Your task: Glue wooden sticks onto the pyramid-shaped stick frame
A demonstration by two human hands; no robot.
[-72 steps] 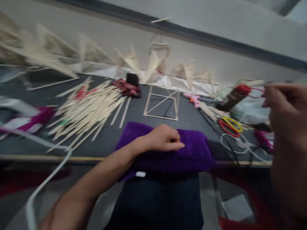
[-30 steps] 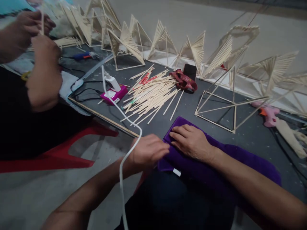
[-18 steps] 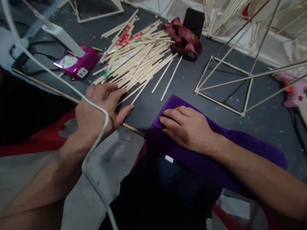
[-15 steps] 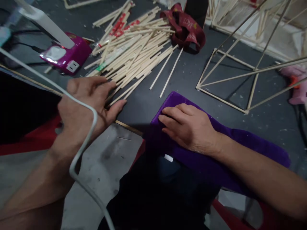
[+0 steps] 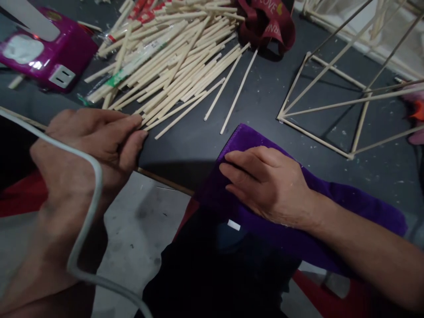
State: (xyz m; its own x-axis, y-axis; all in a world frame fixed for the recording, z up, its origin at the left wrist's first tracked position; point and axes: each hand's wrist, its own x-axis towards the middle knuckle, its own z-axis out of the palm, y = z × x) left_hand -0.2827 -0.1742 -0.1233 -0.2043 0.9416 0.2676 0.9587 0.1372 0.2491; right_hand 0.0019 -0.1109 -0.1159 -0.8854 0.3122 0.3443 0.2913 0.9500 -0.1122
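My left hand (image 5: 89, 141) is at the near end of a pile of pale wooden sticks (image 5: 185, 75). Thumb and forefinger close on the end of a wooden stick (image 5: 185, 106); the other fingers are tucked out of sight. A white cable (image 5: 96, 176) passes in front of this hand and its wrist. To the right, my right hand (image 5: 265, 181) lies on a purple cloth (image 5: 361, 207) at the table edge, fingers stretched out and holding nothing. Two loose sticks (image 5: 240, 90) lie apart from the pile, above the cloth.
A frame of joined sticks (image 5: 318, 137) stands at the right. The dark red ribbon (image 5: 274, 33) lies behind the pile. At upper left is a purple power socket box (image 5: 76, 48) with a white device plugged in. A pink tool (image 5: 415, 110) shows at the right edge.
My left hand has moved left in view, its thumb and forefinger coming together on a stick end. The view has shifted a little; my right hand stays on the cloth.
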